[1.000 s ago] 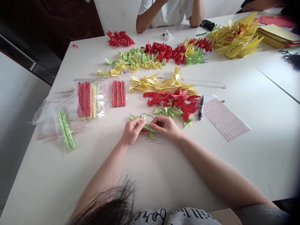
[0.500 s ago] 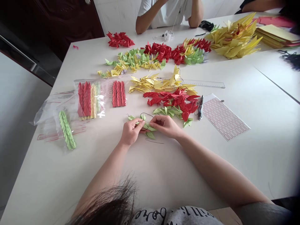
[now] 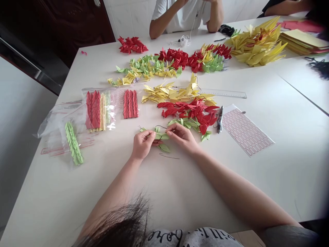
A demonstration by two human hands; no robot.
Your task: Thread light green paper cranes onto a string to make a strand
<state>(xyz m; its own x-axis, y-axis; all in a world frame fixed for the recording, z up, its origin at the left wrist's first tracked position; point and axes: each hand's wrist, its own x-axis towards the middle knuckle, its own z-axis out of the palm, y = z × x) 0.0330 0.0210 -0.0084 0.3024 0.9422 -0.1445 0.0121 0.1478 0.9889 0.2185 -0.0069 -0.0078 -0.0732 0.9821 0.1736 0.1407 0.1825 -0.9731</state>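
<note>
Head view, hidden: the fingers of both hands cover the middle of the strand of green folded paper pieces [image 3: 161, 136], so how its black wire [image 3: 157, 127] runs there is hard to make out. The person's hair [image 3: 120, 223] blurs the bottom edge.
Left hand [image 3: 144, 144]: pinched on the strand's left part.
Right hand [image 3: 182, 138]: close beside the left, its fingertips pinched on the strand's right part.
Strand: held between the hands, above the white tabletop [image 3: 231, 185]; one green piece hangs below them. Whether it touches the tabletop cannot be told.
Nearby: a loose wire piece [image 3: 169, 157] lies just below the hands; a pile of light green folded pieces [image 3: 183, 122] lies just beyond the right hand, touching a pile of red folded pieces [image 3: 190, 109].
Left side: a plastic bag of folded pieces [image 3: 97, 109].
Right side: a marker pen [image 3: 220, 119] beside a label sheet [image 3: 244, 130].
</note>
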